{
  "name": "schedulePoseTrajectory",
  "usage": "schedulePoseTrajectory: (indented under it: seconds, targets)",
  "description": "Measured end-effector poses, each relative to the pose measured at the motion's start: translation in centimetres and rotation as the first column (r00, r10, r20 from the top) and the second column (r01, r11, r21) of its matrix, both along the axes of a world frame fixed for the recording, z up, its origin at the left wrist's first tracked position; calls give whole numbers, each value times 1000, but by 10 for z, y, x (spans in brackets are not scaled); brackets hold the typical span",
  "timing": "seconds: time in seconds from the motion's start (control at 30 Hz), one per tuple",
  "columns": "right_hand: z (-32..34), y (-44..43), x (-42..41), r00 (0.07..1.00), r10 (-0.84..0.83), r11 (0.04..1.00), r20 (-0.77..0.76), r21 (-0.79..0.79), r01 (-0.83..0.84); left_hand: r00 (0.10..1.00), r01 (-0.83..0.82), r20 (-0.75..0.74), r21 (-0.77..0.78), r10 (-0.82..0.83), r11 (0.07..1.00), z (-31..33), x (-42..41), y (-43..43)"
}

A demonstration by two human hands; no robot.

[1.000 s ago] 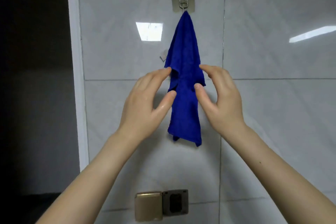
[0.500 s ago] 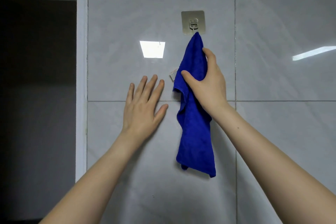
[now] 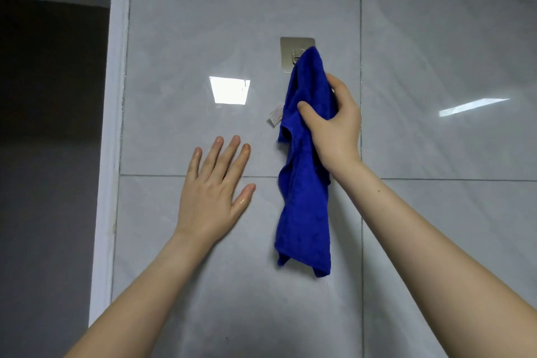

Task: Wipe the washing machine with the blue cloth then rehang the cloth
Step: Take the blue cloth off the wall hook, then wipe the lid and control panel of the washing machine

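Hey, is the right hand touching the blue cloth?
Touching. The head view shows the right hand gripping the blue cloth, thumb across its front, just below the wall hook.

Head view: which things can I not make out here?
In the head view:
Hook: the blue cloth covers it; whether the cloth hangs on it is unclear.
Right hand: fingertips behind the cloth.
Tag: too small to read.
Washing machine: outside the frame.
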State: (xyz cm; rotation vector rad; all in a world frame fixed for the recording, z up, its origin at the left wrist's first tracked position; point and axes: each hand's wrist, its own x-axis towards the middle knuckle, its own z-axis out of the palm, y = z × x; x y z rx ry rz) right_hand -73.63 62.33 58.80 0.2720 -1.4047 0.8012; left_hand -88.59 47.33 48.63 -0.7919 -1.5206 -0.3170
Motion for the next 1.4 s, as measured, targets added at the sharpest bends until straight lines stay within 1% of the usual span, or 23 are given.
schedulePoseTrajectory:
  seconds: [0.1,0.17,0.3,0.37,0.5,0.57,0.63,0.73,0.8,0.87,0.97,1.07,1.17,1.27,1.33,1.4]
  targets:
    - [20,-3,14,999,-24,1000,-28,1,24,1000,0,-10,2,0,1000,0,-1,1]
    - [24,-6,26,999,-38,999,1,9,38,1000,9,-14,2,-9,1000,-1,-1,1]
    - [-5,-11,50,979,-55,998,196,53,45,998,54,36,0,-54,999,-2,3,-2]
    - [-32,-13,64,951,-65,997,302,67,47,992,96,82,0,-96,995,-6,8,-6]
    - [-98,-16,88,899,-42,995,436,95,1,968,186,173,-8,-182,983,-28,21,-18]
    - [-132,-17,96,871,-17,999,491,34,0,953,220,218,-15,-211,975,-48,27,-25]
    - [-168,-21,106,843,44,997,536,-73,-6,938,245,262,-37,-227,969,-73,33,-31]
    - [-227,-32,121,812,73,981,580,-187,46,908,279,348,-90,-232,956,-124,42,-42]
    - [-270,-43,132,784,91,963,614,-254,88,862,320,445,-106,-243,941,-166,52,-52]
    - [-314,-55,145,758,97,944,645,-301,135,787,375,551,-69,-278,924,-211,67,-62]
    - [-372,-79,165,725,126,910,677,-371,188,692,432,649,-19,-318,902,-278,99,-77]
    - [-411,-97,185,694,127,880,708,-404,251,584,504,738,-3,-338,864,-327,139,-91]
    - [-431,-110,211,683,92,853,725,-411,321,499,557,797,7,-342,830,-348,172,-99]
    - [-438,-119,240,685,46,828,727,-412,381,420,631,818,50,-394,774,-350,200,-96]
    - [-441,-123,262,696,16,797,718,-430,424,392,685,819,44,-418,728,-348,219,-89]
    - [-445,-125,289,701,-24,764,713,-439,472,371,734,835,4,-407,679,-351,238,-79]
